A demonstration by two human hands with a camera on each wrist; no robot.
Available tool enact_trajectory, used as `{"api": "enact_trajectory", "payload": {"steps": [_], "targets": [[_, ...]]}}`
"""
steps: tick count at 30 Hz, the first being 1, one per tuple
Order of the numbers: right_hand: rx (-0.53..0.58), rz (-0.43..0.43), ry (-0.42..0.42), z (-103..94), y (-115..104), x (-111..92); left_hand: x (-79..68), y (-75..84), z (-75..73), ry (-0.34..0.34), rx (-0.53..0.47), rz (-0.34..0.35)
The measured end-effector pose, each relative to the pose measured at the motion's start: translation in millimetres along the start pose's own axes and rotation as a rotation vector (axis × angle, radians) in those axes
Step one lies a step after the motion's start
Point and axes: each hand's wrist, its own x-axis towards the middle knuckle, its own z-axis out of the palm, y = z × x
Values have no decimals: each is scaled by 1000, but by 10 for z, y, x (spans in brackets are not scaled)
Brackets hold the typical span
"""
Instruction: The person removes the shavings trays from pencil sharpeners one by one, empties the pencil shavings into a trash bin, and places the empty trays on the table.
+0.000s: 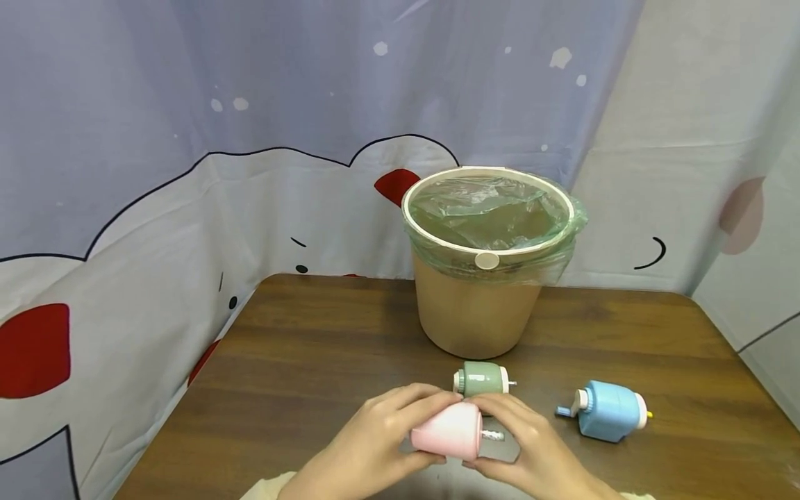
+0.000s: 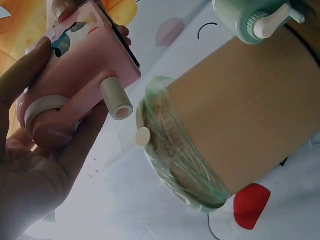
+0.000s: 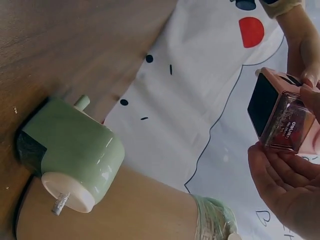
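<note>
A pink crank pencil sharpener [image 1: 446, 432] is held up off the table between both hands. My left hand [image 1: 381, 434] grips its left side, thumb underneath in the head view. My right hand [image 1: 528, 444] holds the other end with fingers on top and thumb below. A short silvery stick, like a pencil end, [image 1: 492, 435] juts out on that right side. In the left wrist view its crank handle [image 2: 116, 98] points outward. The right wrist view shows a clear front panel [image 3: 290, 125] and a dark base [image 3: 263, 104].
Just behind the hands stands a green pencil sharpener [image 1: 484, 378] with a pencil in it. To the right is a blue one [image 1: 611, 411] with a yellow tip protruding. A beige bin [image 1: 475, 312] lined with a green bag stands at the back against a patterned curtain [image 1: 312, 215].
</note>
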Motion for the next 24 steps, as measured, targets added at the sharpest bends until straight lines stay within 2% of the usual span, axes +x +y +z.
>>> {"api": "enact_trajectory", "payload": {"steps": [2, 7, 10, 14, 16, 22, 24], "targets": [[0, -12, 25, 7, 13, 3, -6, -2, 7, 19, -38, -25], [-4, 30, 49, -4, 28, 28, -13, -4, 46, 103, -97, -96], [4, 17, 40, -15, 33, 35, -15, -15, 55, 92, -102, -101], [-27, -43, 20, -22, 50, 22, -19, -55, 39, 18, -95, -60], [-42, -55, 12, -20, 55, 16, -24, -66, 37, 3, -105, -56], [2, -29, 24, -10, 73, 40, -35, -26, 81, 74, -174, -179], [13, -33, 28, -10, 79, 56, -38, -17, 88, 94, -164, -192]]}}
